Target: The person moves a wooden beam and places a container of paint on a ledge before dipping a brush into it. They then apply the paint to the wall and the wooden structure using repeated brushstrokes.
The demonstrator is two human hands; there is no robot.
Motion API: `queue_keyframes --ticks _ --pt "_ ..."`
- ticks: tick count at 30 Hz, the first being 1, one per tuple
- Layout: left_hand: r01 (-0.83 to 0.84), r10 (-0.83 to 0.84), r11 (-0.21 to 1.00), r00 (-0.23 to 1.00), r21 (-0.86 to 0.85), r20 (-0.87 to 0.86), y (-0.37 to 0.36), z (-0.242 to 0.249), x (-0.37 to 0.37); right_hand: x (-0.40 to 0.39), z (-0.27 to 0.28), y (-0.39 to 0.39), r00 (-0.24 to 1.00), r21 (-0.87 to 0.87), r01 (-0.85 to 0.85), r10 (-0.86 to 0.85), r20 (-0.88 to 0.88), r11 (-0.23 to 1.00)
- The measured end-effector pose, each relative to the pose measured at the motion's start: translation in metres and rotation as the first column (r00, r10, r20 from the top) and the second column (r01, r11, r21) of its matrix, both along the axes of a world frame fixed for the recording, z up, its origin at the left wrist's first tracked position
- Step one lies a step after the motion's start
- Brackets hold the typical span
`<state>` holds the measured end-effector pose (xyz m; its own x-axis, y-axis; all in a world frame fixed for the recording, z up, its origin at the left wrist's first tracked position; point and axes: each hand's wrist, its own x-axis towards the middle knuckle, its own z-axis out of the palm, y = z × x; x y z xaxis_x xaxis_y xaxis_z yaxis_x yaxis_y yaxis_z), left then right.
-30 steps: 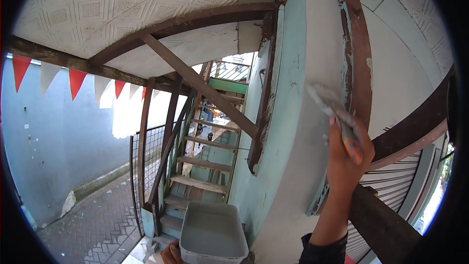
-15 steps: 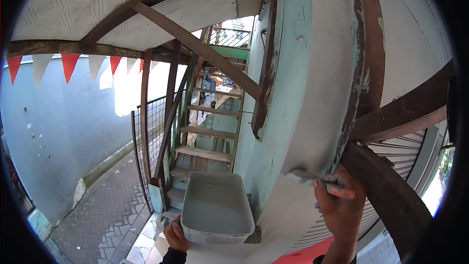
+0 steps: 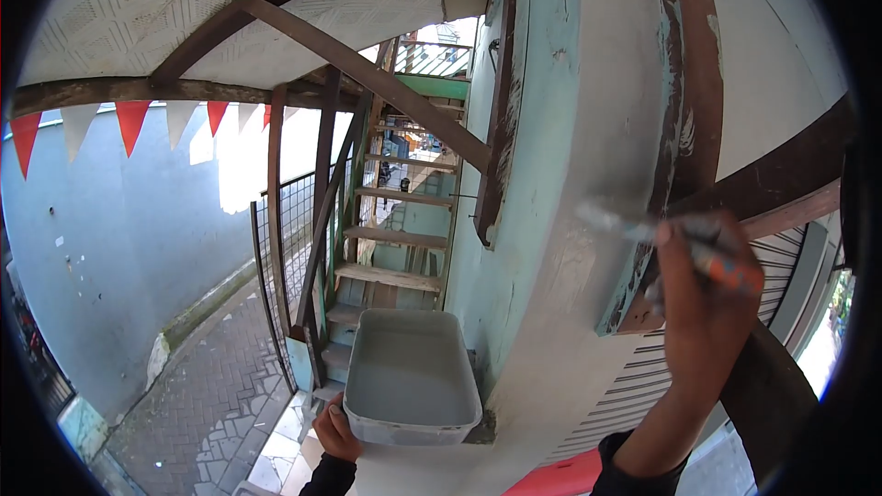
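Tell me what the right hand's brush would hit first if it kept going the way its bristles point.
Most likely the pale painted wall: the right hand aims the brush up and left at it. The bristles are blurred, so contact is unclear.

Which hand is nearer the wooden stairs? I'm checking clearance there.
Left. The left hand holds the paint tray right in front of the wooden stairs; the right hand with the paintbrush is across the pillar.

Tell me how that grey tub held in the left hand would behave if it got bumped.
The tub looks like thin plastic, so probably light and slightly flexible. The left hand grips only one edge, so a bump could likely tip it.
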<state>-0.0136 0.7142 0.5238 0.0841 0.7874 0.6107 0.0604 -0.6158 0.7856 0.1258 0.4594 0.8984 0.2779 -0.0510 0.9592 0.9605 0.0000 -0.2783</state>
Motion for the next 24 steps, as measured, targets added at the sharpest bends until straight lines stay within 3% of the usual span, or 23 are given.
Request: queue_keyframes --ticks 1,3,6,7,8,9,11,13,16,17,19,24 --pt "-0.001 0.001 1.000 1.000 -0.005 0.002 0.000 0.001 0.000 0.000 -0.017 -0.002 1.000 -0.046 0.003 -0.003 -0.002 0.999" --pt "0.018 -0.018 1.000 0.999 -0.003 0.033 -0.002 0.006 0.000 0.006 -0.049 -0.004 0.986 -0.181 -0.022 -0.009 -0.168 0.983" --pt "0.032 -0.032 0.999 0.998 0.004 0.057 -0.006 0.014 0.000 0.019 -0.051 0.012 0.978 -0.198 -0.068 0.026 -0.207 0.978" --pt "0.033 -0.033 0.999 0.998 0.006 0.058 -0.007 0.015 0.000 0.023 -0.035 0.017 0.996 -0.206 0.046 -0.059 -0.060 0.978" --pt "0.024 -0.025 1.000 0.998 0.014 0.051 -0.006 0.015 0.000 0.026 -0.020 0.021 0.984 -0.185 0.169 -0.155 0.084 0.968" --pt "0.014 -0.015 1.000 0.999 0.019 0.042 -0.005 0.013 0.001 0.042 -0.009 0.025 0.972 -0.162 0.166 -0.134 0.191 0.973" --pt "-0.001 0.000 1.000 1.000 0.027 0.031 -0.002 0.009 0.001 0.018 0.032 0.030 0.992 -0.101 0.014 -0.027 -0.125 0.995" --pt "-0.010 0.010 0.999 1.000 0.031 0.024 -0.001 0.004 0.001 0.027 0.057 0.038 0.978 0.073 0.160 -0.168 0.120 0.984" --pt "-0.025 0.022 0.999 0.999 0.045 0.049 -0.002 0.006 0.003 0.015 0.079 0.041 0.990 0.128 0.125 -0.132 0.048 0.984" --pt "-0.022 0.021 0.999 0.999 0.035 0.040 -0.001 0.005 0.002 0.019 0.079 0.044 0.985 0.189 0.081 -0.108 0.135 0.979" --pt "-0.014 0.013 1.000 1.000 0.011 0.016 0.000 0.002 0.001 0.035 0.073 0.053 0.949 0.294 -0.018 -0.076 0.305 0.956" --pt "0.000 0.000 1.000 1.000 0.001 0.026 -0.001 0.005 0.001 0.061 -0.027 0.044 0.932 0.135 0.093 -0.134 0.337 0.986"
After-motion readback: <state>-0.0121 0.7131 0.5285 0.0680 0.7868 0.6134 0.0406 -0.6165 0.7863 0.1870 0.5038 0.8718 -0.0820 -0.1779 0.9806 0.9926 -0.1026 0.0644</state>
